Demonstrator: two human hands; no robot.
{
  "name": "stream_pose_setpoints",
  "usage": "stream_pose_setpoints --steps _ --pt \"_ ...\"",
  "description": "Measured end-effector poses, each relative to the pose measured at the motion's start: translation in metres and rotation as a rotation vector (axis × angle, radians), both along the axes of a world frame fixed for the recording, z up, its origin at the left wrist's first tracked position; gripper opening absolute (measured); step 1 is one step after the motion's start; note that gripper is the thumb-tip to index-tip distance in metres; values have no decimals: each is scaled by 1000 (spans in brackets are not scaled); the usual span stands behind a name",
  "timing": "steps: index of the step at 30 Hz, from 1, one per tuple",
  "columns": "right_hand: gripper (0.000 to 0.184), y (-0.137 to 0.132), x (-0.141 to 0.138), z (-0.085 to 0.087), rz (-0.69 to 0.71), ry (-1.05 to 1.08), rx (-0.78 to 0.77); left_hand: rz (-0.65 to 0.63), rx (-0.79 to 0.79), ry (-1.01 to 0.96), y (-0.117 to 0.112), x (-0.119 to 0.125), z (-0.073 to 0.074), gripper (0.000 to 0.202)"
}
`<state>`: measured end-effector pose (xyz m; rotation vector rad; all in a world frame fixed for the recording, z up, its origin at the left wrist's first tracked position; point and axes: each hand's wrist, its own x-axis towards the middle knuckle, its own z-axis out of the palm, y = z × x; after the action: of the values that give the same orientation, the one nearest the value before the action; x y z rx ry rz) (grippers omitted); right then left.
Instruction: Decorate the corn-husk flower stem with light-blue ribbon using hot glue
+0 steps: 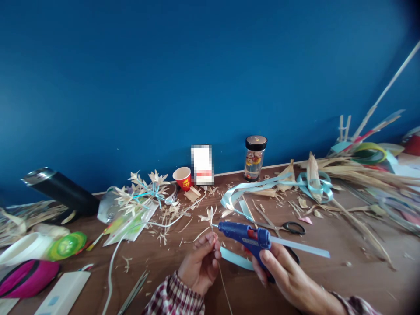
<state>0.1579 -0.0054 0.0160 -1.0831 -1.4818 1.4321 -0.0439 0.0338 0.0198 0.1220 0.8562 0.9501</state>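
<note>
Watching the left hand (200,262): fingers (210,243) pinched shut on the thin stem of a husk flower (208,216) above the counter (344,280). The right hand (285,273) wraps the glue gun (249,236), nozzle just beside the bloom. I judge midway: a flower bunch (144,190) lies finished, loose husks (348,175) lie unused.

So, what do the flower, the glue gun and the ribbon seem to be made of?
Flower: probably dried corn husk; matt, pale straw colour, thin pointed petals like the scraps nearby.
Glue gun: moulded plastic; smooth blue with a slight shine.
Ribbon: likely satin or plastic; pale blue, glossy, curling.
</note>
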Motion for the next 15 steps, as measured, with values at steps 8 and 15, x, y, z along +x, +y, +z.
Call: stream_pose_setpoints --steps 8,15 --pt "44 1 -1 2 -2 -16 11 5 -14 5 0 1 3 11" --pt "42 0 -1 1 -17 -21 18 4 -18 -45 0 -2 0 11"
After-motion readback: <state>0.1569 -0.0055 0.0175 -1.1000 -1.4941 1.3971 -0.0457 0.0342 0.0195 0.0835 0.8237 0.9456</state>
